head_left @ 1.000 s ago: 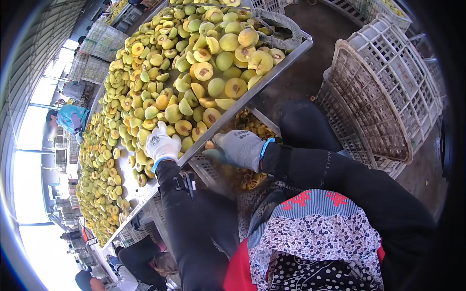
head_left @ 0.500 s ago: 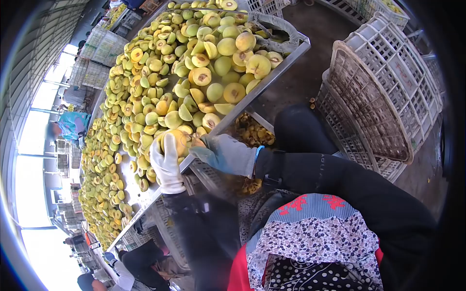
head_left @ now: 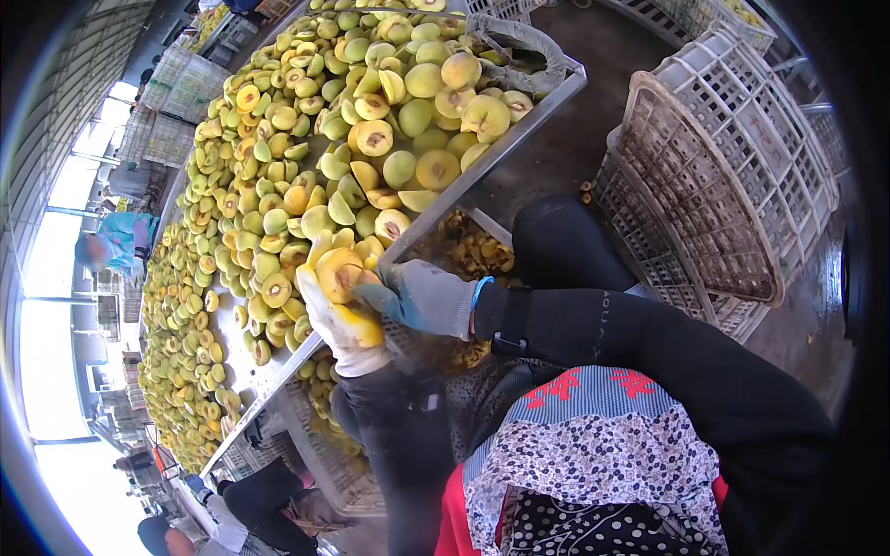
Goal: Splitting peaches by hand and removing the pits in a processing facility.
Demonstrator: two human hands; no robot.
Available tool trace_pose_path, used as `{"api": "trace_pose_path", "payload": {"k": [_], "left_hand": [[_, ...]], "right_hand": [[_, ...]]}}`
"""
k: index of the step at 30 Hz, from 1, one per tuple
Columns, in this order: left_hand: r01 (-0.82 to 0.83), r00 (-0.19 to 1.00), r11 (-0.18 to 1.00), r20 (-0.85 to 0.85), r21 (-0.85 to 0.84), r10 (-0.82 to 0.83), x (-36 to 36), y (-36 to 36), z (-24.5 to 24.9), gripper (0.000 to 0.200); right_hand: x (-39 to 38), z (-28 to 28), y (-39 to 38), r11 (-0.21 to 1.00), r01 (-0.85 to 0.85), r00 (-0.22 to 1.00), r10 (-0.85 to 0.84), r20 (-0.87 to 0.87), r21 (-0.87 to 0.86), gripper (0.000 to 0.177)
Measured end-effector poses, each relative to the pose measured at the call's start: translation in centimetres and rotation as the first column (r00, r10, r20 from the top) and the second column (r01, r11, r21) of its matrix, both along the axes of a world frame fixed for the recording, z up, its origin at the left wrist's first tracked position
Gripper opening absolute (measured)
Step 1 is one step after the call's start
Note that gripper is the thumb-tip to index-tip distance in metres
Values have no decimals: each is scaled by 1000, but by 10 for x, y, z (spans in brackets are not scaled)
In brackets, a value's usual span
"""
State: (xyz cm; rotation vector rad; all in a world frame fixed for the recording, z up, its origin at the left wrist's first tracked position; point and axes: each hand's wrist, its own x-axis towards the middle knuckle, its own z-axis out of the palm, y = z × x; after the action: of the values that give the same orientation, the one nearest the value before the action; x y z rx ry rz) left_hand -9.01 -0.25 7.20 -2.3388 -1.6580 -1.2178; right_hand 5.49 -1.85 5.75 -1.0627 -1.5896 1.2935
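Observation:
My left hand (head_left: pixel 345 324), in a white glove stained yellow, holds a halved yellow fruit (head_left: pixel 338 275) with its cut face showing. My right hand (head_left: pixel 417 295), in a grey-blue glove, is closed against the side of that half; a small brownish thing shows at its fingertips, too hidden to name. Both hands are beside the metal edge of a table (head_left: pixel 464 188) heaped with halved green-yellow fruit (head_left: pixel 269 199).
Stacked plastic crates (head_left: pixel 714 167) stand at the right. Below the table edge are a crate (head_left: pixel 338 473) and brownish-yellow scraps (head_left: pixel 473 246). Another person (head_left: pixel 120 243) is at the far left, and a further person (head_left: pixel 269 505) sits at the lower left.
My left hand has moved away from the heap and turned, so the fruit's cut face shows. My right hand has shifted slightly left and stays against the fruit.

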Motion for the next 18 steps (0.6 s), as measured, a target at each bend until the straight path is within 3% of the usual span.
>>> {"api": "trace_pose_path", "payload": {"k": [1,3,6,7,8,9,12,16,18], "left_hand": [[21,999,1000,42,-19,-20,0,0,0,38],[118,938,987,339,-107,-75,2,-3,0,43],[94,958,992,280,-85,-66,-7,-2,-9,47],[285,740,948,661,-144,-122,-9,-1,-10,51],[472,382,874,920,-114,-87,-8,-1,-7,54],[616,-37,788,999,-1,30,-7,-1,-4,58],[633,-65,774,998,34,10,-4,-4,-3,55],[537,-40,843,998,-28,58,1,-5,-6,52],[513,-27,858,999,-21,40,2,-4,-10,49]], "right_hand": [[-1,0,0,1000,-6,1000,7,7,-30,44],[-5,-9,3,999,-29,999,28,-36,-36,44],[-15,-22,3,996,-52,988,41,-147,-73,41],[-19,-25,1,994,-58,981,40,-190,-90,39],[-22,-26,-1,987,-79,956,36,-293,-137,38],[-27,-27,-4,978,-105,920,27,-392,-180,37],[-30,-24,-5,946,-200,832,26,-554,-256,35],[-29,-16,-16,910,-266,720,-33,-693,-319,35],[-26,-13,-16,916,-268,752,4,-660,-300,35]]}}
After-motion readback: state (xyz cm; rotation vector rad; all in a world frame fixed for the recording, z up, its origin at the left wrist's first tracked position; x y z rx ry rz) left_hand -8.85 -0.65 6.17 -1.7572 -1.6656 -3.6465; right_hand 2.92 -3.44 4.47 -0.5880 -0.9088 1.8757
